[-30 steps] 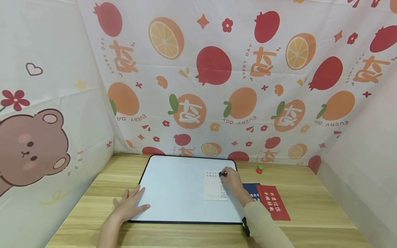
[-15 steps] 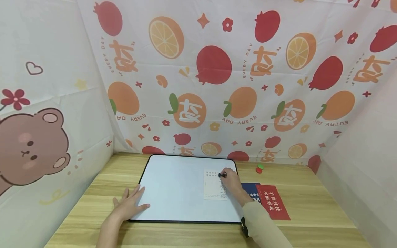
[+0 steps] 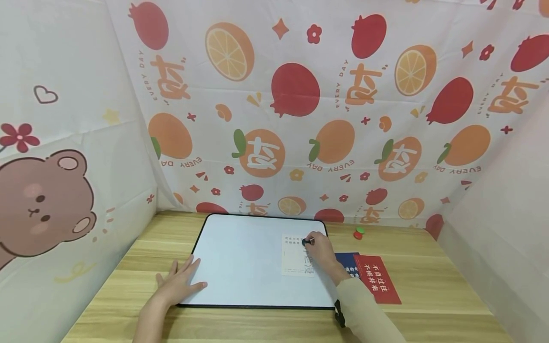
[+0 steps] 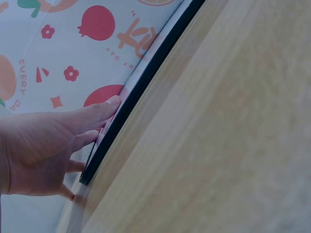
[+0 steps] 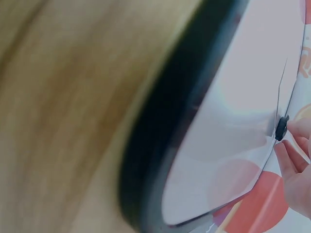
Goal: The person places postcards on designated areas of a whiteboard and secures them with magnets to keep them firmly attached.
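Here's the right hand (image 3: 320, 251) up at the right side of the whiteboard (image 3: 242, 262), thumb and fingers drawn in tight, pinching a small dark round piece (image 3: 306, 242) by its edge. That piece sits at the upper right part of a cream card (image 3: 292, 259), which lies over the right half of the board, just beside two short lines of printed characters; larger grey characters run down the card's right side, partly behind the hand. The right wrist view shows the same pinch, fingertips meeting the dark piece close to the board's white face — whether it touches the card, I can't tell. Over to the left hand (image 3: 177, 285): fingers spread wide, gripping nothing, resting on the board's lower left edge with the thumb across the white surface. Its wrist view catches a finger reaching past the dark rim to the wooden tabletop (image 3: 433, 276). Out to the right of the board, a red card (image 3: 379, 280) overlaps a blue card (image 3: 348, 262), and near the back lie a red disc (image 3: 358, 235) and a green disc (image 3: 360, 230), side by side. Behind it all hangs a fruit-printed cloth (image 3: 296, 90).
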Motion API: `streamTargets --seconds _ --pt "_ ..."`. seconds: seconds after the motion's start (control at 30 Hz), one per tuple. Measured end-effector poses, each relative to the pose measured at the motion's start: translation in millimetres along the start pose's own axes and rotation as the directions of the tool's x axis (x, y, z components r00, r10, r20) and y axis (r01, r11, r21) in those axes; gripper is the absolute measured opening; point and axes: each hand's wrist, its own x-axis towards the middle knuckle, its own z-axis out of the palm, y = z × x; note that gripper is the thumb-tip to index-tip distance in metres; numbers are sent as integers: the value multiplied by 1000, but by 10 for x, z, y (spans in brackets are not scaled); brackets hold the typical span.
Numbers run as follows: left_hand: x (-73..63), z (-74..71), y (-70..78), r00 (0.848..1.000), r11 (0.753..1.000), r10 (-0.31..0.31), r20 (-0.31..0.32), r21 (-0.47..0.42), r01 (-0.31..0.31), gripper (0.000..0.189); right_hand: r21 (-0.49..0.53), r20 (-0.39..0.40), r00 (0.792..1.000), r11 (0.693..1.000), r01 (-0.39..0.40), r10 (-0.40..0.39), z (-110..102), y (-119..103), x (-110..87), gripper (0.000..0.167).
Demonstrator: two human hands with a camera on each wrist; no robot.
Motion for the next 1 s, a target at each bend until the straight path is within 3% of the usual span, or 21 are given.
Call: streamTargets --seconds 0.43,1.0 --pt "8 17 -29 1000 1000 0 -1 -24 0 85 28 -5 998 997 -67 67 -122 24 -78 9" --pt "11 22 -33 1000 1000 4 -8 -14 -4 84 62 -65 997 997 -38 42 -272 67 -274 11"
